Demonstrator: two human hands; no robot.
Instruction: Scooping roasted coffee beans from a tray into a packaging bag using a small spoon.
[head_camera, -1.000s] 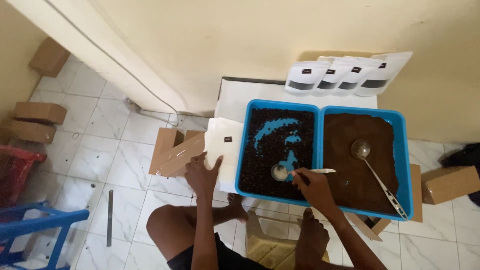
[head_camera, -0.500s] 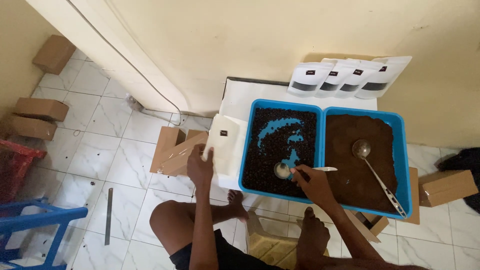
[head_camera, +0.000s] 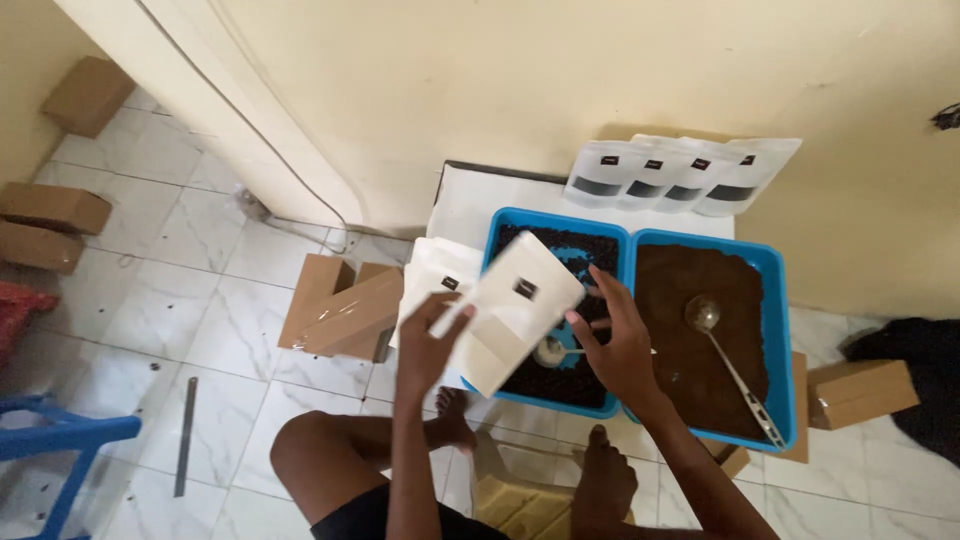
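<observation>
left hand (head_camera: 432, 345): now lifts a white pouch (head_camera: 515, 310) off the stack, tilted over the left blue tray (head_camera: 497, 228) | right hand (head_camera: 615, 340): up off the small scoop (head_camera: 550, 351), fingers spread beside the pouch | scoop: lies loose in the dark beans

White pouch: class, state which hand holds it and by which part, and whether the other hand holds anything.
The left hand grips the white pouch at its lower left edge. The right hand is open beside it, over the blue tray, holding nothing visible.
</observation>
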